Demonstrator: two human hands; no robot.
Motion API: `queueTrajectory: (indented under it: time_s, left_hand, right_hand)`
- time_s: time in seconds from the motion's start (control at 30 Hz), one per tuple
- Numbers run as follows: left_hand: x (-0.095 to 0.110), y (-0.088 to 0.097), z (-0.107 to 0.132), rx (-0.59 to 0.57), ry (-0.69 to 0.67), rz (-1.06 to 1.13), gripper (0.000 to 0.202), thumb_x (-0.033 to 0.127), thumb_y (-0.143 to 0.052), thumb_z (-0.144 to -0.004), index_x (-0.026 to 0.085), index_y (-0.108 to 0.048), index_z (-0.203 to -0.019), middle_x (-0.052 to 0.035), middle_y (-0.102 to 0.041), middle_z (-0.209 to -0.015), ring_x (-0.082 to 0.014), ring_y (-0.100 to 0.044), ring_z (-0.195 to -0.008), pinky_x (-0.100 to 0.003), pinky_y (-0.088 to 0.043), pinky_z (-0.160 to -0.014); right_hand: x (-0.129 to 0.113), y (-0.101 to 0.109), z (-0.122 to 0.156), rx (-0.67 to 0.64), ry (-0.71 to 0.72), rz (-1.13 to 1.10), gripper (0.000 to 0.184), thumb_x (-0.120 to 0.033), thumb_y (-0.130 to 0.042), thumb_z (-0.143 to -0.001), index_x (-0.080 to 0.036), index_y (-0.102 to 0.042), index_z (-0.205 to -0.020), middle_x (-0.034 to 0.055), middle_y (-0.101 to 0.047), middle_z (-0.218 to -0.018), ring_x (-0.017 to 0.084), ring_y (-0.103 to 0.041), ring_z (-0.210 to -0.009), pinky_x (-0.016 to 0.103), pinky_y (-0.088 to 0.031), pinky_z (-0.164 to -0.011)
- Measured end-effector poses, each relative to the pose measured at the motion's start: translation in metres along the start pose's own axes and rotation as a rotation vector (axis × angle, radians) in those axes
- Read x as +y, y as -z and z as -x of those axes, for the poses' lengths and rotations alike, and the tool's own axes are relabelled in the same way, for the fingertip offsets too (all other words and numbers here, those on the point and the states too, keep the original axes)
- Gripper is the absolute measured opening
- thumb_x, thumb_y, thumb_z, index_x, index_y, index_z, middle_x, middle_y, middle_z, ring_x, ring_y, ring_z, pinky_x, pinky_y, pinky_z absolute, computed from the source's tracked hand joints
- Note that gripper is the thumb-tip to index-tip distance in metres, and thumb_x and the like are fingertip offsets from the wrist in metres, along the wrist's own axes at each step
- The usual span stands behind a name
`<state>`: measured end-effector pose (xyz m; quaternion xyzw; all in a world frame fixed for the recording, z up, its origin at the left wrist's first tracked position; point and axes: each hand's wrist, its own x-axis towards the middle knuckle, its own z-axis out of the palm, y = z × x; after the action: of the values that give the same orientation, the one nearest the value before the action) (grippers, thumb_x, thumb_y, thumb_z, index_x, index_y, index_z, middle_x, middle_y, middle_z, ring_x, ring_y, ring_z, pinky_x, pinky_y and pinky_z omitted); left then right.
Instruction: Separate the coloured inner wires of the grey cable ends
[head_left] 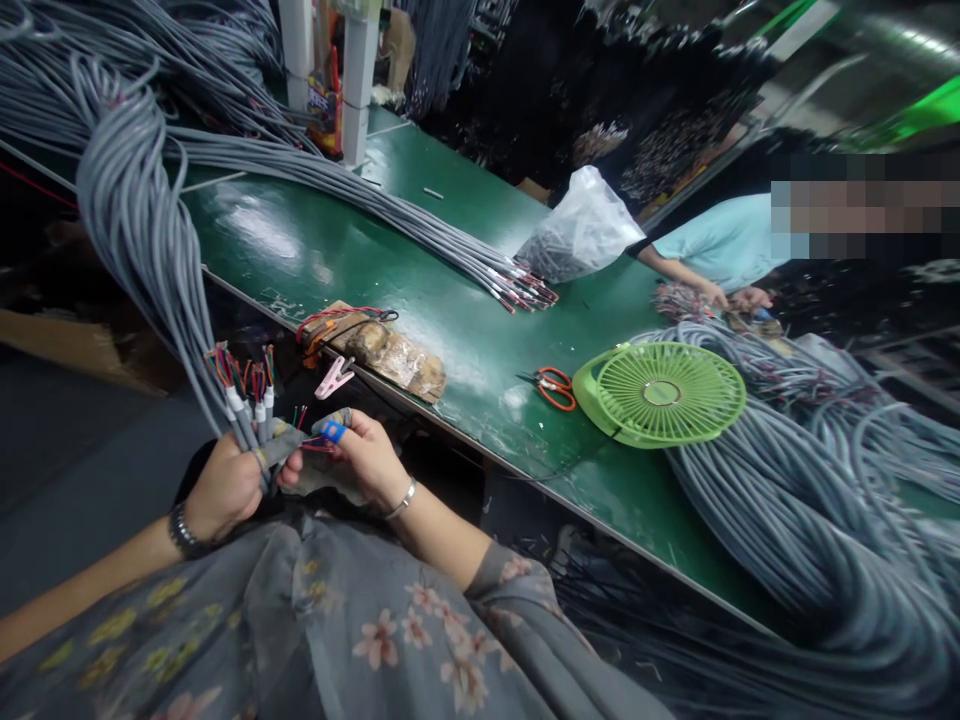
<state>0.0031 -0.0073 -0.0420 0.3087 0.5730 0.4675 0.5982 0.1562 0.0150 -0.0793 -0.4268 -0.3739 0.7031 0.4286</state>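
Note:
My left hand (pixel 232 485) is closed around a bunch of grey cables (pixel 246 425) above my lap. Their stripped ends point up and show thin coloured wires (pixel 259 378). My right hand (pixel 367 450), with blue tape on a finger, pinches the thin coloured wires (pixel 319 443) of one cable beside the left hand. Grey wrapping covers fingers on both hands. From the held ends, the long cable bundle (pixel 142 190) runs up and back over the table edge at the left.
On the green table (pixel 480 350) are a taped block (pixel 401 360), a pink clip (pixel 334 378), orange-handled scissors (pixel 555 388), a green fan (pixel 660 393) and a plastic bag (pixel 585 230). More grey cables (pixel 810 540) hang over the right edge. Across the table a co-worker (pixel 720 240) handles wires.

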Motion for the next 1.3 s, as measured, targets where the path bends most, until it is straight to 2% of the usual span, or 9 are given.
queueTrajectory:
  time_s: [0.27, 0.37, 0.5, 0.67, 0.87, 1.03, 1.1, 1.2, 1.3]
  left_hand:
    - [0.000, 0.003, -0.001, -0.093, 0.057, -0.085, 0.025, 0.033, -0.086, -0.043, 0.018, -0.067, -0.045, -0.0013, -0.062, -0.042, -0.0123, -0.054, -0.038, -0.023, -0.045, -0.040]
    - [0.000, 0.004, -0.003, -0.109, 0.073, -0.098, 0.025, 0.034, -0.086, -0.044, 0.018, -0.067, -0.046, -0.0023, -0.063, -0.043, -0.0130, -0.055, -0.038, -0.023, -0.044, -0.040]
    - [0.003, 0.007, -0.006, -0.119, 0.110, -0.120, 0.027, 0.036, -0.087, -0.043, 0.018, -0.067, -0.044, -0.0029, -0.064, -0.043, -0.0122, -0.054, -0.038, -0.022, -0.042, -0.040]
    - [0.006, 0.010, -0.009, -0.175, 0.164, -0.135, 0.027, 0.037, -0.088, -0.044, 0.018, -0.069, -0.046, -0.0033, -0.066, -0.045, -0.0119, -0.055, -0.039, -0.022, -0.043, -0.042]
    - [0.008, 0.015, -0.015, -0.161, 0.180, -0.086, 0.023, 0.033, -0.086, -0.044, 0.019, -0.069, -0.050, -0.0015, -0.066, -0.046, -0.0126, -0.056, -0.040, -0.023, -0.043, -0.041]
    - [0.012, 0.015, -0.016, -0.158, 0.207, -0.062, 0.026, 0.032, -0.087, -0.041, 0.019, -0.067, -0.053, -0.0002, -0.065, -0.045, -0.0118, -0.055, -0.039, -0.022, -0.043, -0.040]
    - [0.014, 0.015, -0.016, -0.179, 0.215, -0.053, 0.028, 0.032, -0.088, -0.041, 0.019, -0.066, -0.052, -0.0001, -0.064, -0.043, -0.0112, -0.054, -0.038, -0.022, -0.043, -0.039]
    - [0.018, 0.015, -0.015, -0.231, 0.229, -0.017, 0.030, 0.033, -0.091, -0.041, 0.018, -0.067, -0.054, 0.0010, -0.062, -0.043, -0.0102, -0.052, -0.038, -0.021, -0.042, -0.039]
    - [0.021, 0.013, -0.014, -0.296, 0.237, 0.010, 0.031, 0.034, -0.092, -0.043, 0.018, -0.067, -0.054, 0.0012, -0.061, -0.042, -0.0098, -0.051, -0.037, -0.021, -0.042, -0.038]
  right_hand:
    - [-0.007, 0.000, -0.009, -0.083, -0.079, -0.046, 0.051, -0.054, -0.095, -0.052, -0.018, -0.068, -0.074, -0.0042, -0.064, -0.066, 0.009, -0.053, -0.057, 0.023, -0.045, -0.057]
    - [-0.009, -0.004, -0.010, -0.039, -0.044, -0.027, 0.050, -0.051, -0.096, -0.048, -0.018, -0.066, -0.068, -0.0049, -0.063, -0.064, 0.009, -0.052, -0.058, 0.024, -0.045, -0.059]
    - [-0.012, -0.004, -0.012, 0.013, -0.022, 0.017, 0.044, -0.048, -0.093, -0.056, -0.018, -0.062, -0.064, -0.0063, -0.059, -0.060, 0.008, -0.048, -0.056, 0.023, -0.042, -0.058]
    - [-0.012, -0.004, -0.016, -0.038, -0.113, 0.059, 0.048, -0.051, -0.095, -0.054, -0.018, -0.065, -0.071, -0.0054, -0.062, -0.064, 0.009, -0.051, -0.057, 0.023, -0.043, -0.059]
    - [-0.014, -0.008, -0.013, 0.012, -0.053, 0.154, 0.045, -0.049, -0.094, -0.058, -0.017, -0.064, -0.069, -0.0058, -0.061, -0.064, 0.010, -0.052, -0.061, 0.025, -0.045, -0.064]
    - [-0.012, -0.010, -0.008, 0.075, -0.075, 0.068, 0.047, -0.050, -0.095, -0.053, -0.018, -0.063, -0.066, -0.0048, -0.062, -0.061, 0.010, -0.052, -0.058, 0.024, -0.044, -0.060]
    - [-0.011, -0.008, -0.009, 0.122, -0.089, -0.013, 0.046, -0.051, -0.093, -0.058, -0.019, -0.061, -0.065, -0.0052, -0.058, -0.057, 0.009, -0.048, -0.054, 0.024, -0.043, -0.055]
    - [-0.014, 0.002, -0.012, 0.232, -0.103, -0.143, 0.043, -0.057, -0.084, -0.072, -0.020, -0.062, -0.069, -0.0046, -0.056, -0.057, 0.009, -0.043, -0.051, 0.024, -0.045, -0.053]
    - [-0.023, 0.011, -0.017, 0.177, -0.189, -0.181, 0.047, -0.064, -0.074, -0.083, -0.018, -0.066, -0.077, -0.0006, -0.062, -0.066, 0.009, -0.044, -0.053, 0.022, -0.045, -0.052]
